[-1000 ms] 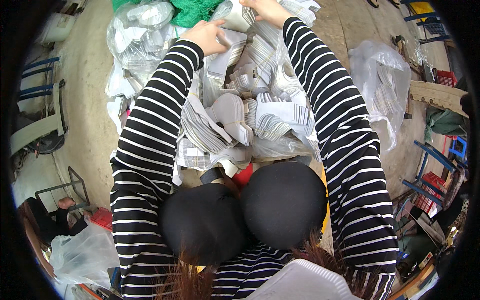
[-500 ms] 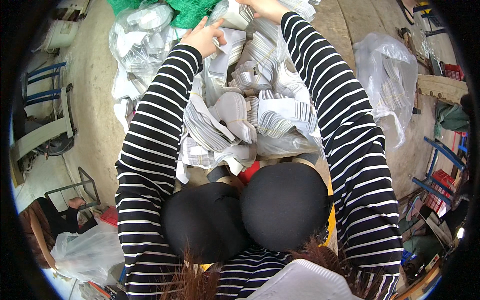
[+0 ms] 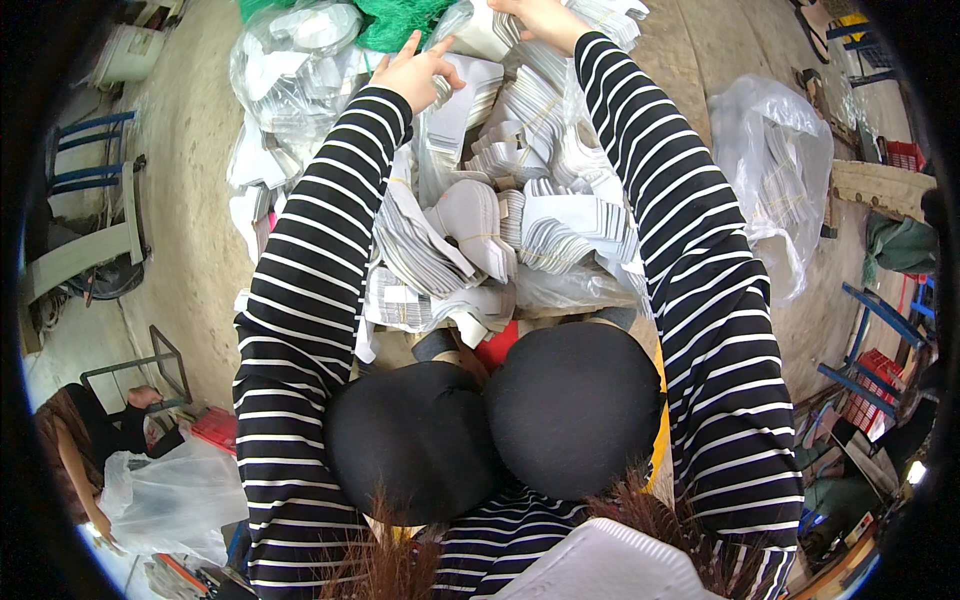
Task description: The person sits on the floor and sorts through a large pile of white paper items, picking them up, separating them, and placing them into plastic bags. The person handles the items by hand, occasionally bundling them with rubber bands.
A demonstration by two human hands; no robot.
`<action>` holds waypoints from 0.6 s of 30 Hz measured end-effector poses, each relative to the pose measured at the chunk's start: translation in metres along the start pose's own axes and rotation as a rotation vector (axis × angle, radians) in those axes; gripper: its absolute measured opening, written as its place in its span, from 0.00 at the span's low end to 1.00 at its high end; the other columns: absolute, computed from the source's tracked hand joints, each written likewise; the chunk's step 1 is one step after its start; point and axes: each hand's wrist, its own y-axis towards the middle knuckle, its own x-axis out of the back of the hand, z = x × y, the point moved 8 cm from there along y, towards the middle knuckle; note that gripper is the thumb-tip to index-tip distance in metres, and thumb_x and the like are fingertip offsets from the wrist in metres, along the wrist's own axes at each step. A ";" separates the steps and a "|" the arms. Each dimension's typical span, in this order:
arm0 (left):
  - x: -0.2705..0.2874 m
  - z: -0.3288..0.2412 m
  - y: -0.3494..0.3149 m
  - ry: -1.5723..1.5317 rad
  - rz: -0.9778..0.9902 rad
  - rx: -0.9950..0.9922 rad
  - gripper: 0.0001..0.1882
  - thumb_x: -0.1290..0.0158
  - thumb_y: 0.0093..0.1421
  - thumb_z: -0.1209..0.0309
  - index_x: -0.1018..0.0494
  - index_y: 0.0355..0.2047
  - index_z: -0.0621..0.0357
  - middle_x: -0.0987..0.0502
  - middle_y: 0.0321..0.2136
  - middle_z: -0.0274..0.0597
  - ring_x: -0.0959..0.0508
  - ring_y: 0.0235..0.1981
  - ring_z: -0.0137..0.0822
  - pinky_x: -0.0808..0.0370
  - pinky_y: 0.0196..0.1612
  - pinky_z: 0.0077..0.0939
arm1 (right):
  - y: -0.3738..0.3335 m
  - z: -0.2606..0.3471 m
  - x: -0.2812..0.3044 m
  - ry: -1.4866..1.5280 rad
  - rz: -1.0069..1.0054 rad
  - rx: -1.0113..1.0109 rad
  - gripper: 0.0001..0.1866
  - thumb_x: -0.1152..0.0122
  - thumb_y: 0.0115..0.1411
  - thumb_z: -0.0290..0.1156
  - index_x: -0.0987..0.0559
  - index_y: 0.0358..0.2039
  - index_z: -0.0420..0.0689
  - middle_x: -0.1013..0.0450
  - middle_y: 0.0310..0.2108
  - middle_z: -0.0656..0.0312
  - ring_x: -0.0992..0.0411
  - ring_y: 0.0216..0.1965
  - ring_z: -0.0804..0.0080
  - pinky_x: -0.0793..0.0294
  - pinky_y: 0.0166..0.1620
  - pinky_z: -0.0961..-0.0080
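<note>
- Head view, 12 o'clock at the far edge: your right hand, partly cut off by the frame, has its fingers bent round the end of a pale stack.
- Pale stack: thin, flat, whitish layers with a smooth top face, its cut edges showing beside your fingers.
- Just before 12 o'clock, your left hand is loosely open with fingers spread, above the bundles; you cannot tell from here whether it touches them.
- Those bundles run from the middle up to 12 o'clock, white to light grey, matte, each built of many thin sheets with ridged sides.
- Their outlines are curved: one rounded bundle near the middle has a broad, lobed end and a thin yellowish band round it, while others lean and fan out.
- At 11 o'clock, a clear, crinkled plastic bag holds more white pieces, next to a bunched green net.
- At 2 o'clock, another clear bag slumps on the smooth grey-brown floor.
- At 6 o'clock, your black-clad knees sit between sleeves of black cloth with white stripes.
</note>
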 end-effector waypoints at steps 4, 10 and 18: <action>-0.001 0.000 -0.002 -0.014 -0.010 0.010 0.31 0.57 0.49 0.86 0.19 0.42 0.31 0.47 0.71 0.21 0.54 0.73 0.45 0.50 0.70 0.53 | -0.002 -0.002 0.000 -0.007 0.005 -0.004 0.34 0.40 0.61 0.50 0.36 0.62 0.47 0.34 0.56 0.52 0.36 0.57 0.61 0.37 0.57 0.62; -0.003 0.004 -0.004 -0.006 -0.034 0.005 0.31 0.56 0.50 0.86 0.19 0.42 0.30 0.47 0.71 0.22 0.54 0.73 0.46 0.51 0.70 0.57 | -0.003 -0.003 -0.002 -0.010 0.012 -0.001 0.34 0.40 0.61 0.50 0.36 0.63 0.48 0.35 0.56 0.51 0.37 0.57 0.60 0.38 0.58 0.61; -0.006 0.003 -0.004 -0.028 -0.006 0.012 0.32 0.56 0.49 0.85 0.20 0.44 0.29 0.49 0.72 0.23 0.55 0.74 0.45 0.53 0.70 0.60 | -0.020 -0.007 -0.003 -0.107 -0.010 0.071 0.35 0.40 0.61 0.51 0.37 0.63 0.49 0.36 0.57 0.50 0.37 0.58 0.59 0.38 0.58 0.60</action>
